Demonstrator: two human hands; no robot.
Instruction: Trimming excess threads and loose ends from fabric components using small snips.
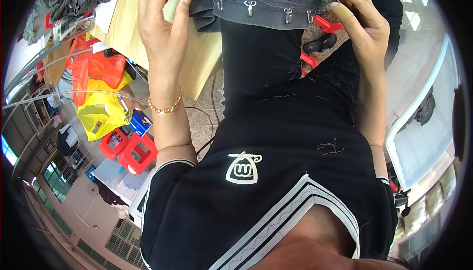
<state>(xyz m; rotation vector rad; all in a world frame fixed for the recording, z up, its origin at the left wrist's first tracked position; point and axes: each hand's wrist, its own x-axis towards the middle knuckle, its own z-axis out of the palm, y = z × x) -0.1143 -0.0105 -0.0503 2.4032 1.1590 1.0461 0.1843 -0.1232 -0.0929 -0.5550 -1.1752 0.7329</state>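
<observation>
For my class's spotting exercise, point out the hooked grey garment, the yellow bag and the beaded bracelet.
Hooked grey garment (269, 16), head view: on its lower band.
Yellow bag (105, 104), head view: on its crumpled side.
Beaded bracelet (166, 110), head view: on its front beads.

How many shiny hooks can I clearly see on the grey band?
4: first hook toward the left hand, second and third between, fourth toward the right hand. Others may be hidden or unclear at the ends.

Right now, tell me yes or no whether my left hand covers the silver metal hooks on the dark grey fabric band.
No, the hooks lie uncovered along the band, between the left hand and the right hand.
</observation>
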